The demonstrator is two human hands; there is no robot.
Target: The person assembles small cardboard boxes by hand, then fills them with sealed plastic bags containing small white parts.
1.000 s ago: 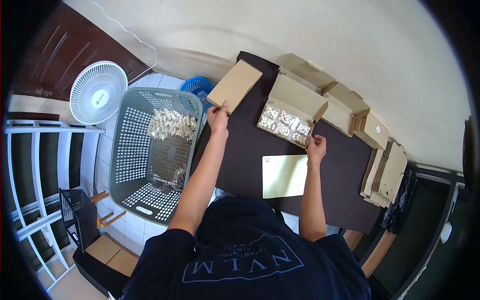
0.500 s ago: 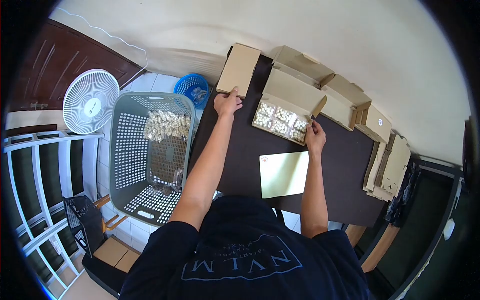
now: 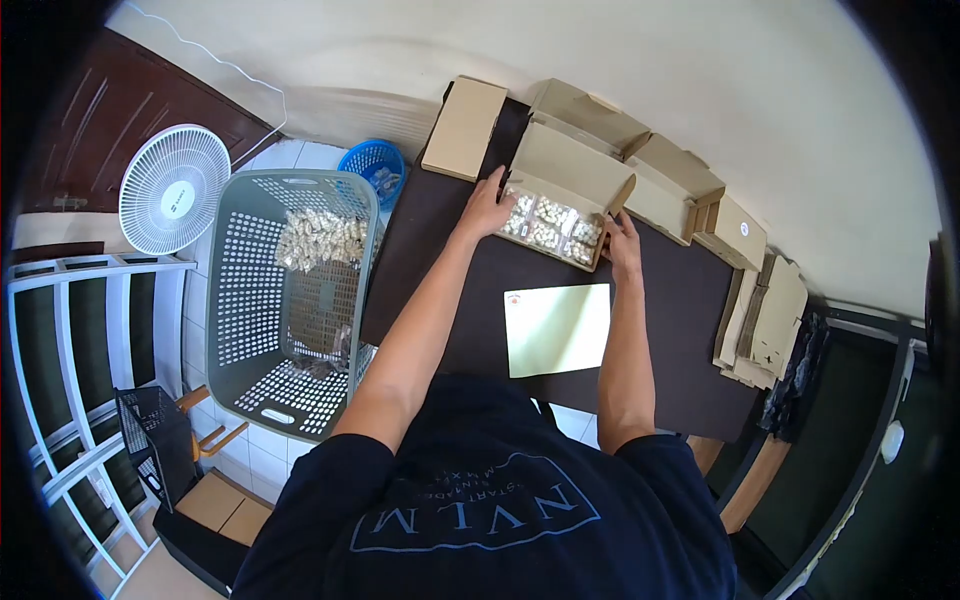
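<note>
An open cardboard box [image 3: 573, 154] lies on the dark table, its lid raised toward the wall. Clear packets of small pale pieces [image 3: 551, 228] fill its tray in rows. My left hand [image 3: 487, 208] is at the box's left end, fingers apart, the tips close to its side wall. At the opposite end, my right hand [image 3: 622, 245] has its fingers bent around the right edge, by the side flap. To the left of the box, a closed cardboard box [image 3: 465, 128] rests at the table's far corner. A pale sheet [image 3: 557, 330] lies nearer my body.
More cardboard boxes [image 3: 668, 190] line the wall, with flattened cardboard [image 3: 775, 318] at the right. Left of the table stands a large grey-green basket [image 3: 228, 290] holding many packets [image 3: 322, 240]. A blue basket [image 3: 370, 158] and a white fan [image 3: 176, 192] are behind it.
My left hand has left the closed box and moved right to the left end of the open box. My right hand stays at the right end. The view has shifted slightly.
</note>
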